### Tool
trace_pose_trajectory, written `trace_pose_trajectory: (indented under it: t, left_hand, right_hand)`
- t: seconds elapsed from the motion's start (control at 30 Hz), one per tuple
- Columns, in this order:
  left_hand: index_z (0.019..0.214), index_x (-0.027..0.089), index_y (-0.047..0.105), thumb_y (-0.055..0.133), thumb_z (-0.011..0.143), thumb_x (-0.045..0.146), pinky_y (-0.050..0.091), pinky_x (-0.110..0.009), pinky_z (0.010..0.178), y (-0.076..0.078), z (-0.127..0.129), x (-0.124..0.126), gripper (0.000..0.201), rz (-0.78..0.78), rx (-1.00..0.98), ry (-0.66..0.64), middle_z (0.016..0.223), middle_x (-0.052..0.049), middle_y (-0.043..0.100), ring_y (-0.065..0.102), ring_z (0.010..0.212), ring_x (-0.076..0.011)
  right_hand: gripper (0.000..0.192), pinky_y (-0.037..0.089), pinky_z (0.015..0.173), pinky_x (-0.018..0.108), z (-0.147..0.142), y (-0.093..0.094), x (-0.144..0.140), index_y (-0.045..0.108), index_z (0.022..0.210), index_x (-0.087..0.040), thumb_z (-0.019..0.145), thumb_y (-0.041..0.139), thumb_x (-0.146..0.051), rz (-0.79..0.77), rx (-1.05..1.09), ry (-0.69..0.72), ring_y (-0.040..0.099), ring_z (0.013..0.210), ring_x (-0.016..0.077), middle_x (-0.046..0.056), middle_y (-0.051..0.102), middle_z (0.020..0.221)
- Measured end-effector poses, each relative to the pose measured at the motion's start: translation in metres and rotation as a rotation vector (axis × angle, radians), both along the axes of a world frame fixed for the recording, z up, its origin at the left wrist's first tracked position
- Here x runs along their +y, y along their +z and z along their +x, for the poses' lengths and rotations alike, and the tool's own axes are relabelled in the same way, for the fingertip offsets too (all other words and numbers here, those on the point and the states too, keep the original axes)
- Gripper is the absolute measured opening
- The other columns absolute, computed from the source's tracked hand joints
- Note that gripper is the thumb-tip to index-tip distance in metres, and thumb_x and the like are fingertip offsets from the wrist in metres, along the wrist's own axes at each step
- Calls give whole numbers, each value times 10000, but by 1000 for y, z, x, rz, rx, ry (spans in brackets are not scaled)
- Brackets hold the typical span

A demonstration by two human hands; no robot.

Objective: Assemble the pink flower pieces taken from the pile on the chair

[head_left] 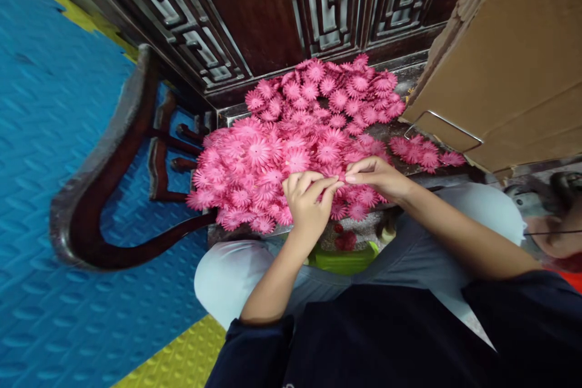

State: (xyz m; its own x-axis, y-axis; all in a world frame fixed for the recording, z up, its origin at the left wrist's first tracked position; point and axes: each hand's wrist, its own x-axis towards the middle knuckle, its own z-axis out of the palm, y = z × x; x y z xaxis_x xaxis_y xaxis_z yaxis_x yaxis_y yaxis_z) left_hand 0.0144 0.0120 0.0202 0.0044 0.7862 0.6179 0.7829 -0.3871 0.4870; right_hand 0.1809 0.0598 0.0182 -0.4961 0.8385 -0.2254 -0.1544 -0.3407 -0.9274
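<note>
Many pink, daisy-shaped artificial flower heads (291, 139) lie heaped on the seat of a dark carved wooden chair (104, 194), spreading from the backrest to the front edge. Left hand (309, 197) and right hand (375, 176) meet over the near side of the heap; fingertips pinch toward each other on one flower at the pile's edge (whether it is lifted clear I cannot tell). Step in hand, judged: separating or working a single flower out of the heap. Next move calls for a light pull without dragging neighbours off the seat. Green plastic tray (343, 257) sits below, between the knees; brown cardboard box (509, 66) stands right; blue foam floor mat (54, 133) left.
</note>
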Motion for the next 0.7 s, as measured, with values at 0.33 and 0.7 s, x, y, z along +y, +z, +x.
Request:
trace_pose_trajectory:
  t: [0.33, 0.7]
  left_hand:
    - [756, 249, 708, 651, 775, 332, 371, -298, 715, 1, 1, 0, 102, -69, 23, 11, 695, -7, 620, 514, 749, -155]
    - [787, 237, 700, 633, 786, 347, 382, -310, 749, 3, 3, -2, 129, -151, -80, 13, 733, -8, 632, 542, 774, -152]
  right_hand:
    - [112, 427, 695, 262, -4, -3, 0, 702, 623, -195, 601, 757, -291, -8, -4, -37, 553, 624, 93, -23, 650, 630]
    - [142, 425, 658, 248, -4, 4, 0, 662, 605, -187, 564, 785, -245, -10, 31, -51, 535, 579, 73, -45, 618, 603]
